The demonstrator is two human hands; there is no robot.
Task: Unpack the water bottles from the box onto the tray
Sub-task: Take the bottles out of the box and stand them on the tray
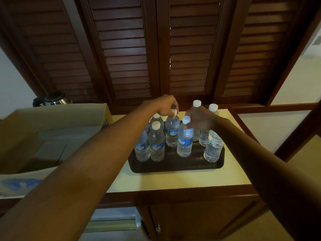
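Several clear water bottles with white caps and blue labels stand upright on a dark tray on the cream counter. My left hand pinches the white cap of a bottle in the back middle of the tray. My right hand grips the neck of another bottle just below its cap, near the tray's middle. An open cardboard box sits left of the tray; no bottles show inside it.
A steel kettle stands behind the box at the back left. Dark louvred wooden doors rise directly behind the counter. The counter's front edge lies below the tray, with a cabinet door beneath it.
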